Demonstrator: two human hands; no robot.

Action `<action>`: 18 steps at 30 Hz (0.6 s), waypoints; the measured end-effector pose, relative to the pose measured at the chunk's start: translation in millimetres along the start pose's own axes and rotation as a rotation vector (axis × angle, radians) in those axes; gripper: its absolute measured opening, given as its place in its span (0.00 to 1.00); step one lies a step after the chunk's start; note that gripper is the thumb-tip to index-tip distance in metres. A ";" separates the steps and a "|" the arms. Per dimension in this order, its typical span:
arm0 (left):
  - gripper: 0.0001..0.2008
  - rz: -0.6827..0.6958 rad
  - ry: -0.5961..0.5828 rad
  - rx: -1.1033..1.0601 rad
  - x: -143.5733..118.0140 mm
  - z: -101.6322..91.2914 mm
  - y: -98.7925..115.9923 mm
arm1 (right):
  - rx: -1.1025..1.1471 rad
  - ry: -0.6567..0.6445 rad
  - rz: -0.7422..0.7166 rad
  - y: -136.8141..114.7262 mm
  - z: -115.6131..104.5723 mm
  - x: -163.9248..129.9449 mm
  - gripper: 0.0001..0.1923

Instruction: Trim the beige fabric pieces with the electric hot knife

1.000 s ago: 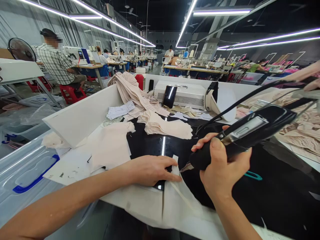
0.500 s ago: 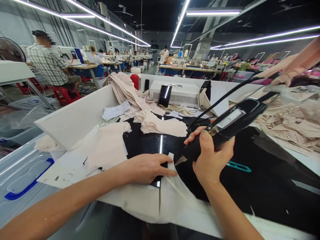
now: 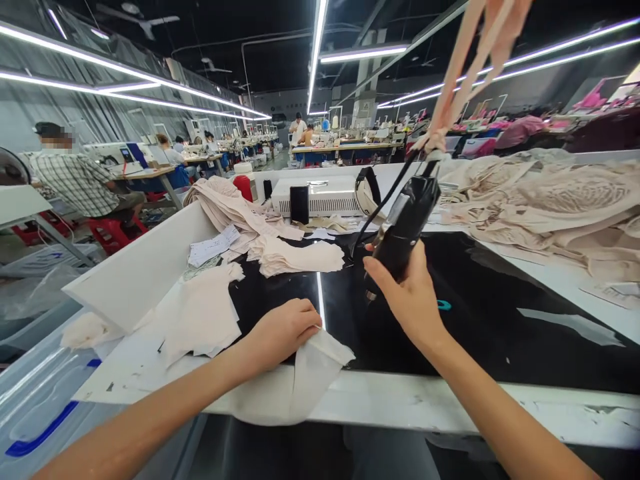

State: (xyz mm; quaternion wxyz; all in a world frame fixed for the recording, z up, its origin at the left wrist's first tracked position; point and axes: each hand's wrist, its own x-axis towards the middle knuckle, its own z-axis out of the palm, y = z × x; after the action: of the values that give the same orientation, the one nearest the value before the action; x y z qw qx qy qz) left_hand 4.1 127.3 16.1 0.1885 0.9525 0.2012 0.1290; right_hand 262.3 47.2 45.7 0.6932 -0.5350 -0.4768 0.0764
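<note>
"What lay nearest?"
"Pale cloth [image 3: 323, 360], at the table edge [image 3: 395, 397]; left hand [image 3: 285, 330] pinched it. Beyond: black tool [image 3: 409, 210], gripped by right hand [image 3: 413, 297], tip partly hidden."
"Writing?"
"Farther paper slip [image 3: 214, 245] bore marks too small to read."

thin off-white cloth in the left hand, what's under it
The thin off-white cloth held by the left hand extends over the glossy black work surface and white table edge; anything else it covers there cannot be seen.

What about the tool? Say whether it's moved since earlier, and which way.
Yes: against the white box, the lower end of the tool moved right and upward in view.
</note>
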 end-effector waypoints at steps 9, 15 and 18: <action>0.04 -0.210 0.096 -0.375 -7.5 -32.3 3.4 | -0.610 -0.430 -0.204 97.5 -83.4 3.6 0.45; 0.24 -0.364 0.094 -0.806 -9.0 -41.1 16.9 | -0.697 -0.447 -0.173 127.6 -101.8 -7.3 0.40; 0.31 -0.399 0.102 -0.873 -8.9 -40.0 22.8 | -0.687 -0.454 -0.195 127.9 -96.5 -12.0 0.35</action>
State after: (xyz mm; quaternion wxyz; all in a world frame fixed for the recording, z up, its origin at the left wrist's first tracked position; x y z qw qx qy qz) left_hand -9.0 116.5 59.8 0.5817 0.7197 0.3162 0.2090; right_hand 379.3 28.4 -62.8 0.3562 -0.6568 -0.6636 -0.0372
